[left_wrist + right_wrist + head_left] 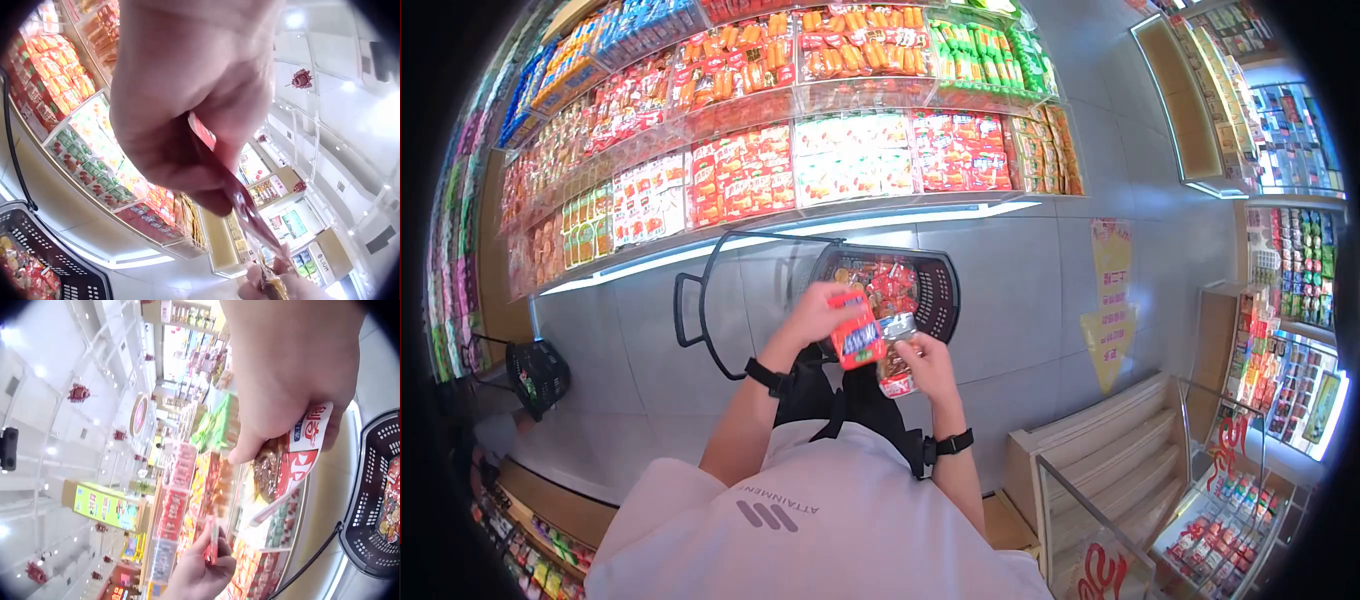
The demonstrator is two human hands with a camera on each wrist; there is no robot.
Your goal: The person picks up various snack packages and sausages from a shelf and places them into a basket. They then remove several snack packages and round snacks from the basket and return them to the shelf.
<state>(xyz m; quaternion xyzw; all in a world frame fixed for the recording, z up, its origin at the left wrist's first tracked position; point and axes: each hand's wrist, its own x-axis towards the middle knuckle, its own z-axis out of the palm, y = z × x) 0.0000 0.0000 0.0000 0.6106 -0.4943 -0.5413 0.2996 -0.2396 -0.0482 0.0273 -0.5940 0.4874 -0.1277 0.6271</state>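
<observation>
In the head view, my left hand (815, 312) pinches a red snack packet (858, 338) with white and blue lettering by its top edge. Close by on the right, my right hand (930, 368) grips a second snack packet (897, 372), red and white with a see-through window. Brown pieces show through that window in the right wrist view, where the packet (290, 459) hangs from thumb and fingers. The two packets overlap in the head view, above the near rim of a black shopping basket (941, 300). Inside the basket lie several small wrapped snacks (890, 282).
Beyond the basket, a tiered shelf (850, 203) holds rows of bagged snacks. The basket's handle (705, 335) leans out to the left. Another black basket (538, 375) stands on the floor far left. Wooden steps (1105, 455) and a display counter are at right.
</observation>
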